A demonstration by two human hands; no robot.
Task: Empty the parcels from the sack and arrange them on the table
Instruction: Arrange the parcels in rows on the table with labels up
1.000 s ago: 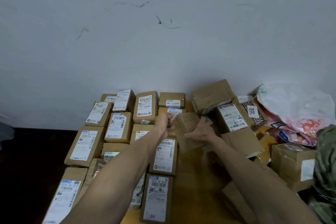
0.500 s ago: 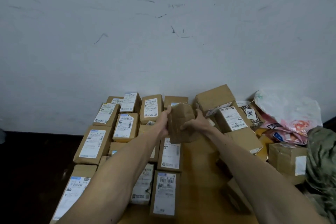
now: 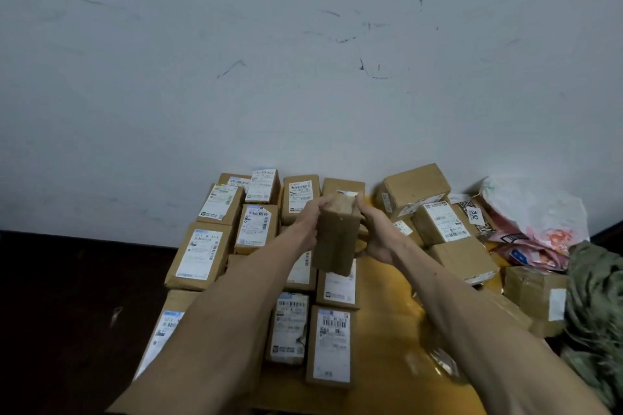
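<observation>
Small brown cardboard parcel [image 3: 337,236] held upright above the yellow worktop [image 3: 381,340] near its far edge, left hand [image 3: 308,224] and right hand [image 3: 374,232] gripping its sides, labelled brown boxes [image 3: 256,226] in rows toward the left edge

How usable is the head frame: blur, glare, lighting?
Head view: dim, flat light; held parcel, left hand and right hand softly motion-blurred; label text mostly unreadable; sheen on the bare table; floor at left almost black.
</observation>
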